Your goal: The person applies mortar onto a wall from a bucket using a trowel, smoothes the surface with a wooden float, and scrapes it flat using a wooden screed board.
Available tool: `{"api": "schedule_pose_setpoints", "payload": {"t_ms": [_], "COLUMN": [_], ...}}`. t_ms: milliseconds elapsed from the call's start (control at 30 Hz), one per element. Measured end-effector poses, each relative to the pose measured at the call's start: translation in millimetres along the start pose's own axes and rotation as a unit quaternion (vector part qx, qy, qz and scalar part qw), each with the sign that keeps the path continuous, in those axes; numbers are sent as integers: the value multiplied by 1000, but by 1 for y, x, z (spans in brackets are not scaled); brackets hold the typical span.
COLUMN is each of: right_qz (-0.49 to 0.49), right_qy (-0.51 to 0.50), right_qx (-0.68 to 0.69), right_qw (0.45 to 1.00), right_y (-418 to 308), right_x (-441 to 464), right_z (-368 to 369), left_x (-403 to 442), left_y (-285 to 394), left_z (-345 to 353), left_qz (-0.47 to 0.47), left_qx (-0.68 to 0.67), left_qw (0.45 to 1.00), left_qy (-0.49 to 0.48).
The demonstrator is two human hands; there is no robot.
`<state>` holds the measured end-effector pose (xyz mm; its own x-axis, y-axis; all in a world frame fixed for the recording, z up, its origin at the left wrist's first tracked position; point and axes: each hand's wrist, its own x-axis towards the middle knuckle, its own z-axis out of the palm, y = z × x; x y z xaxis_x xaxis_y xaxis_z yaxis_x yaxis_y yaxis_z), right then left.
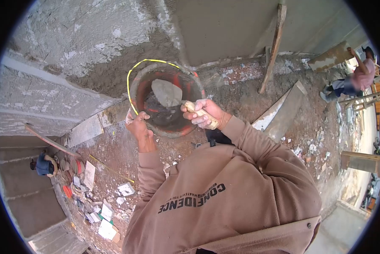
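Daylight soft and diffuse, moderately bright overall; shadows faint. Brightest zone: pale ground strip point(353, 182) at far right, washed out near white. Bucket point(185, 129) interior dimmer, inner wall shaded. Lower-left wall point(20, 205) dull and dark. Fisheye view: round field, black corners, bluish fringe along border, straight edges bowing. Centre fairly sharp, sweatshirt point(241, 190) lettering legible; person point(363, 77) at far right small, soft, smudged patch over lap.
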<state>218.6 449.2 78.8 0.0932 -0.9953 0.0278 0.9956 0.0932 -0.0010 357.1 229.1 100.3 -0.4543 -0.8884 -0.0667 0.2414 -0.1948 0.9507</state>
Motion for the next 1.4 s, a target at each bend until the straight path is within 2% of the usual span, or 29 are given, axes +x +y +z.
{"api": "schedule_pose_setpoints", "payload": {"t_ms": [33,133,200,267,333,367,400,433,467,567,667,767,867,967,1100,1167,1200,1267,1300,1333,1400], "right_qz": [-36,-136,-226,-329,-423,-474,-520,-576,-627,-783,-895,-938,-949,-934,-918,-776,-630,-601,-630,-582,-464], "right_qy": [9,-27,-35,-49,-101,-120,-137,-139,-135,-83,6,92,105,155,260,393,475,297,184,113,29], "right_qx": [-23,-80,-158,-235,-295,-316,-326,-352,-367,-427,-387,-330,-295,-229,-272,-492,-614,-739,-751,-804,-879], "right_qw": [999,987,961,913,851,813,778,725,673,445,223,47,-29,-228,-125,17,2,-69,-74,29,106], "right_y": [-12,-60,-97,-136,-172,-186,-202,-219,-231,-276,-318,-346,-380,-446,-527,-545,-555,-522,-493,-449,-382], "right_x": [-4,-11,-17,-30,-47,-56,-64,-72,-81,-102,-121,-136,-137,-120,-50,-10,19,83,113,129,145], "right_z": [18,75,120,169,223,252,282,312,337,416,487,545,591,637,670,661,660,611,576,539,459], "left_x": [8,20,23,47,49,74,87,105,95,103,118,133,143,155,168,173,175,179,183,188,199], "left_y": [-2,-1,10,-12,1,-20,-28,-41,-23,-7,7,16,22,27,32,32,31,28,26,23,17], "left_z": [-2,2,19,11,24,9,8,-5,15,32,51,68,78,86,91,92,92,92,91,91,86], "left_qz": [-18,-7,4,16,20,60,59,77,65,39,28,23,17,11,7,4,6,6,4,6,7], "left_qx": [-43,13,6,-30,28,105,122,133,82,92,102,106,110,113,118,120,125,131,135,134,136], "left_qw": [999,999,998,999,998,991,984,982,981,973,967,963,960,959,958,958,958,959,959,962,967], "left_qy": [-3,44,57,25,52,62,119,113,162,210,231,247,257,261,261,259,259,252,248,237,217]}}
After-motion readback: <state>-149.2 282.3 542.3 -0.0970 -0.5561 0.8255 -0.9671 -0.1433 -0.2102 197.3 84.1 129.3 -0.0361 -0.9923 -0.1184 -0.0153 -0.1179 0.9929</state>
